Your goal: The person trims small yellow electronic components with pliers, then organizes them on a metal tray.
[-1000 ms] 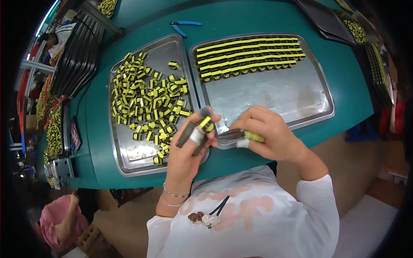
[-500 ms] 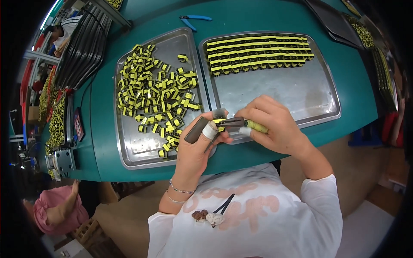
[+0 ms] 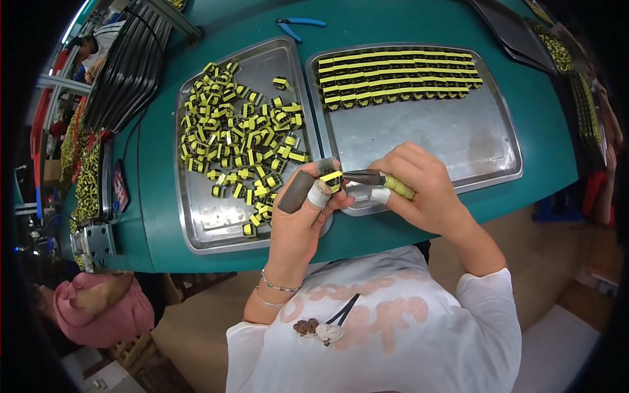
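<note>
My left hand is closed around a small yellow-and-black transformer, gripping it between tape-wrapped thumb and fingers. A flat dark grey rectangular block also sits in that hand, against the thumb side. My right hand grips pliers with yellow-green wrapped handles, their jaws pointing left at the transformer; whether the tips touch it I cannot tell. Many similar loose transformers lie jumbled in the left metal tray. In the right metal tray, more transformers stand in neat rows along the far side.
Blue-handled cutters lie at the green table's far side. Stacked black trays stand at the left, beside a metal bracket. Another person in a pink top is at lower left; dark trays lie at far right.
The plier jaws have drawn back slightly to the right from the transformer, which now shows more of its yellow face. The person in pink has shifted their arm.
</note>
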`<state>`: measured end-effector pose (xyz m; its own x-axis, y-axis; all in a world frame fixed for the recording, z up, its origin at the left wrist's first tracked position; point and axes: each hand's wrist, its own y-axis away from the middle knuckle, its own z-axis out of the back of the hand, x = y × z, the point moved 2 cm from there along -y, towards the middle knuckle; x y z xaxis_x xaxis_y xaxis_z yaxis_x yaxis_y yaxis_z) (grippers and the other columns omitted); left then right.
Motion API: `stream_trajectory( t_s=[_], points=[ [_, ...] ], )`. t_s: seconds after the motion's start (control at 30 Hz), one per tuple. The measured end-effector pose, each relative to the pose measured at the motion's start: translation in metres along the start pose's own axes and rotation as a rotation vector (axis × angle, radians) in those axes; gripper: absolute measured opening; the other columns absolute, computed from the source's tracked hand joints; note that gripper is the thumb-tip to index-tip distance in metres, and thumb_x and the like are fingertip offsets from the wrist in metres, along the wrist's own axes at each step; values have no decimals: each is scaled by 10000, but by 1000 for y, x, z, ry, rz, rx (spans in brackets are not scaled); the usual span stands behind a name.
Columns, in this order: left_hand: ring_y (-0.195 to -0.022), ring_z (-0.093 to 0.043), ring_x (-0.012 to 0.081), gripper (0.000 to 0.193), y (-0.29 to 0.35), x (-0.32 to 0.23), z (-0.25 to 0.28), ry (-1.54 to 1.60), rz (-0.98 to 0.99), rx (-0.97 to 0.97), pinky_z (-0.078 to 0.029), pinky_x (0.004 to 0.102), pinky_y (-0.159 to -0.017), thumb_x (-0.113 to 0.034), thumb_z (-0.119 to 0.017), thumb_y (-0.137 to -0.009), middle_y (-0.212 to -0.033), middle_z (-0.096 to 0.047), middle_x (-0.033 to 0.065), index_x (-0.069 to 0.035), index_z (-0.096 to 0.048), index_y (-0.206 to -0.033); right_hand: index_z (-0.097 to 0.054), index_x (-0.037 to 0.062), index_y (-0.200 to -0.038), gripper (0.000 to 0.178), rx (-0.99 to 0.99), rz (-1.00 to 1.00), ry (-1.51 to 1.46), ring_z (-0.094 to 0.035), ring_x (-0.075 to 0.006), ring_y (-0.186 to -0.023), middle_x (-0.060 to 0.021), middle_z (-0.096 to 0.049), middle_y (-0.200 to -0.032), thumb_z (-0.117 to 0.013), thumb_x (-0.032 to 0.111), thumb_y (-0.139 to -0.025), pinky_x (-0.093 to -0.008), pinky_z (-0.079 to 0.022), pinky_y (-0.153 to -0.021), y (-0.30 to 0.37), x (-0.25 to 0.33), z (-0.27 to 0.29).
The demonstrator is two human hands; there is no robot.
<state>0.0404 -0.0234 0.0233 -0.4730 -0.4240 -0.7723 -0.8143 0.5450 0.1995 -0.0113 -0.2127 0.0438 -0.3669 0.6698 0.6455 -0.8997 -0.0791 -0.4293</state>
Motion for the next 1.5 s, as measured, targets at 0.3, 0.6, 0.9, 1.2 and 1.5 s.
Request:
stream_trajectory(
  t_s=[0.3,0.6,0.9,1.2,1.5],
  points=[
    [-905,-610,121,326,1,-2,-7,-190,-182,-69,-506,254,-815,-48,-699,-839,-1022,-630,84,18,-549,-1120,-629,34,-926,272,10,-10,52,-533,-276,-727,-88,-546,-776,-670,57,-658,-371,-437,-642,6,4,-8],
    [-825,-565,63,319,4,1,-2,-420,-244,-92,-458,188,-723,-59,-716,-832,-985,-643,35,-11,-567,-1110,-619,28,-896,269,2,-15,139,-530,-272,-661,-82,-545,-726,-693,43,-638,-360,-435,-584,12,6,-14],
    [-930,-600,117,326,3,0,-8,-211,-175,-83,-505,254,-848,-51,-694,-847,-1054,-619,84,21,-540,-1126,-612,19,-882,240,-67,-58,14,-529,-285,-676,-98,-550,-743,-689,51,-657,-373,-432,-601,8,1,-10],
    [-922,-605,119,331,3,2,-5,-290,-207,-74,-508,261,-851,-75,-698,-851,-1038,-626,82,23,-542,-1126,-610,16,-881,221,-24,-73,105,-531,-280,-674,-99,-547,-748,-685,66,-679,-361,-432,-612,10,8,-15],
    [-829,-658,163,376,3,3,-17,-95,-9,31,-578,304,-738,-239,-513,-981,-1032,-613,126,4,-424,-1254,-618,-13,-1071,228,-44,-319,-720,-567,-126,-822,-64,-563,-982,-596,127,-892,-272,-462,-732,5,9,-29]
  ],
)
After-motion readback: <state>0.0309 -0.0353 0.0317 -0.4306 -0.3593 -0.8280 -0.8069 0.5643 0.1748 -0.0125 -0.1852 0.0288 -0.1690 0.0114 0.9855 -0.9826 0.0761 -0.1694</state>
